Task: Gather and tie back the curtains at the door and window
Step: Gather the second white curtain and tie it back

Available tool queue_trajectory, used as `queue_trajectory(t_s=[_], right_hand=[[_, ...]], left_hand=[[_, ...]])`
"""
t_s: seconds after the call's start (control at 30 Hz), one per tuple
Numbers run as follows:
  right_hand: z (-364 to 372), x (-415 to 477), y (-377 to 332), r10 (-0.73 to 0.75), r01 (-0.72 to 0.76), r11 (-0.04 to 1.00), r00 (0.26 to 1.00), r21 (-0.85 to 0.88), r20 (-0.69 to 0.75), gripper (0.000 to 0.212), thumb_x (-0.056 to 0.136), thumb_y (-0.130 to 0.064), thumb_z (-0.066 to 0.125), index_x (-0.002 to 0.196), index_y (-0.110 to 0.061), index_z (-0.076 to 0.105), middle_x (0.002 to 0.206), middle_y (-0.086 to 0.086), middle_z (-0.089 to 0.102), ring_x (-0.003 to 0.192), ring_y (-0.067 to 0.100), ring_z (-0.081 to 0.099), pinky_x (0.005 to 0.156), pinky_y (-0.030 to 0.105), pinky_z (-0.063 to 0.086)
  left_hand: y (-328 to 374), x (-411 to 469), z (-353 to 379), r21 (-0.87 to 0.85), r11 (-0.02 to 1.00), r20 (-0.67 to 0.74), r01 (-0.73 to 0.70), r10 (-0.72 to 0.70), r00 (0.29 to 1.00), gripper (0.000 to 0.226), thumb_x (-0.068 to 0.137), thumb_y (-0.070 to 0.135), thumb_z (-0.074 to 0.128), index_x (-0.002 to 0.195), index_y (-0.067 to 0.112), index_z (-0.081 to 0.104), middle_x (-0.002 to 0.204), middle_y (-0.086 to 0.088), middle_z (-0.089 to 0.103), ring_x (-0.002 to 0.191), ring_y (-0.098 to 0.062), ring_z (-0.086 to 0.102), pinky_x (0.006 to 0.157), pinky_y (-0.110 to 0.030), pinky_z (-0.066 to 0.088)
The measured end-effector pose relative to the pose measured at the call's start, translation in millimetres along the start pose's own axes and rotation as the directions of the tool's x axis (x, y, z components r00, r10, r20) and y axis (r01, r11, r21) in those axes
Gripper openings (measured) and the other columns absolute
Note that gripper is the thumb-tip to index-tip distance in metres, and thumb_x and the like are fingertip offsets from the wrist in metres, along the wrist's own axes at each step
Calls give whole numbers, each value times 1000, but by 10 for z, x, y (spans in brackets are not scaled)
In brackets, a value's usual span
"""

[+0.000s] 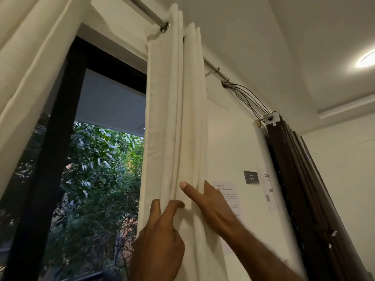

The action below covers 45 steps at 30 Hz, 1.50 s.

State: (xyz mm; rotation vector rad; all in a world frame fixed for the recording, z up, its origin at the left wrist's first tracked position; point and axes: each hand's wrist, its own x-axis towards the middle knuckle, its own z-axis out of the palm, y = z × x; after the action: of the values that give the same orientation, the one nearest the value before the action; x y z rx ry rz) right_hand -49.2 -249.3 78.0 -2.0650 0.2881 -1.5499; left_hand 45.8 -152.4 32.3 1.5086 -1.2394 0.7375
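The cream curtain [172, 110] hangs bunched in folds from the rod [149, 13], at the right edge of the dark-framed door [56, 138]. The left grip [160, 236] pinches a front fold. Just beside it, the right grip [211, 203] clasps the bundle, thumb [188, 189] in front, fingers [207, 186] behind.
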Motion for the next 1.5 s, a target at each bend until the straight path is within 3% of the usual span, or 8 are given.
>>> queue_trajectory(t_s=[0.23, 0.43, 0.67, 0.8, 0.97, 1.17, 1.33, 1.5], right_hand=[[-201, -17, 93, 9, -13, 1000, 986, -25, -164, 36, 100, -21, 44, 66, -13, 55, 64, -7, 56, 59, 10, 52, 57, 22, 41], [-401, -49, 121, 37, -50, 996, 985, -74, -171, 27, 98, -16, 41, 70, -14, 43, 68, -2, 48, 62, 13, 44, 58, 28, 37], [-302, -48, -49, 43, -51, 987, 997, 150, 58, 71, 75, -85, 49, 116, -29, 66, 108, -10, 73, 101, 9, 69, 91, 32, 54], [-406, -4, 18, -22, 22, 1000, 997, 5, -76, 32, 99, -46, 53, 98, -19, 69, 94, -4, 75, 89, 15, 71, 78, 34, 57], [-282, -1, 90, 1, -6, 986, 999, 164, 34, 35, 103, -43, 46, 112, -17, 68, 103, 1, 75, 96, 18, 71, 90, 42, 59], [488, 3, -247, -129, 127, 938, 992, 323, -16, 26, 103, -26, 51, 95, -8, 68, 88, 10, 73, 83, 22, 69, 76, 43, 55], [1067, -151, -804, -153, 123, 829, 988, 546, 11, 33, 103, -32, 49, 113, -8, 67, 103, 17, 73, 101, 36, 70, 92, 52, 56], [1181, -280, -1239, -315, 272, 846, 949, 459, 19, 37, 94, -50, 50, 93, -18, 67, 84, 7, 71, 78, 22, 70, 74, 43, 59]], left_hand=[[-19, 22, 53, -163, 986, -80, 41, -55, 995, 59, 90, 37, 60, 128, 56, 19, 140, 17, 38, 109, -24, 58, 82, -33, 44], [89, 6, 53, 44, 998, -102, -47, 51, 993, 8, 95, 36, 51, 98, 37, 43, 115, 7, 38, 85, -27, 61, 71, -41, 52], [530, -87, 177, 134, 963, 12, -233, 233, 972, 16, 97, 42, 38, 112, 42, 40, 125, 11, 27, 91, -19, 58, 64, -41, 52], [424, -152, 157, -27, 985, 56, -173, 175, 983, 23, 95, 48, 43, 117, 49, 34, 125, 27, 30, 88, -13, 61, 73, -39, 51], [126, -114, 7, -154, 987, 38, -47, 53, 998, 60, 87, 23, 62, 120, 58, 26, 124, 34, 40, 81, -3, 60, 75, -35, 53], [-65, -29, -353, -485, 870, 71, 93, -67, 995, 55, 75, 81, 50, 124, 62, 36, 123, 27, 58, 103, 6, 61, 92, -35, 52], [-180, -77, -851, -514, 854, -50, 81, -124, 991, 59, 75, 70, 38, 133, 66, 26, 116, 38, 49, 94, 26, 51, 79, -5, 39], [-202, -86, -1169, -565, 824, -297, -53, -143, 944, 41, 89, 49, 38, 126, 42, 53, 86, 37, 65, 79, 31, 54, 60, 5, 40]])
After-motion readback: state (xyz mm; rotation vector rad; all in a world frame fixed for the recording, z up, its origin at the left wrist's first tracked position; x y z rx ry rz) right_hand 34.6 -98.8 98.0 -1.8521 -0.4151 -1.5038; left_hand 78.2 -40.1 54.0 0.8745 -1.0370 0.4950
